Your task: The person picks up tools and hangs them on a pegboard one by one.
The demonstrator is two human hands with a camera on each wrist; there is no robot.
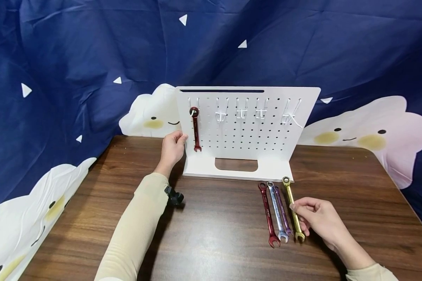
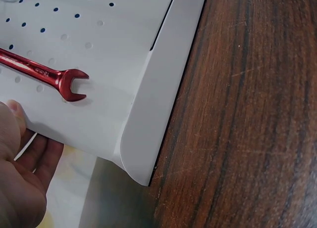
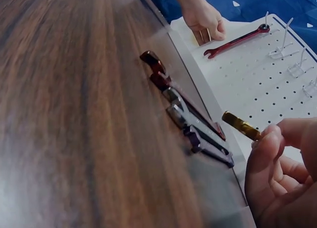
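My left hand grips the left edge of a white pegboard, thumb in front and fingers behind, as the left wrist view shows. A red ratchet wrench hangs by its ring end from the leftmost hook, beside that hand; its open end points down. My right hand pinches a gold ratchet wrench between thumb and fingers, raised off the table in the right wrist view. Left of it lie a second red wrench, a silver wrench and a smaller purple wrench, side by side.
Several white wire hooks carry nothing along the pegboard's upper part. The board stands on its own base near the back of the brown wooden table. Behind it hangs a blue cloth with cloud prints.
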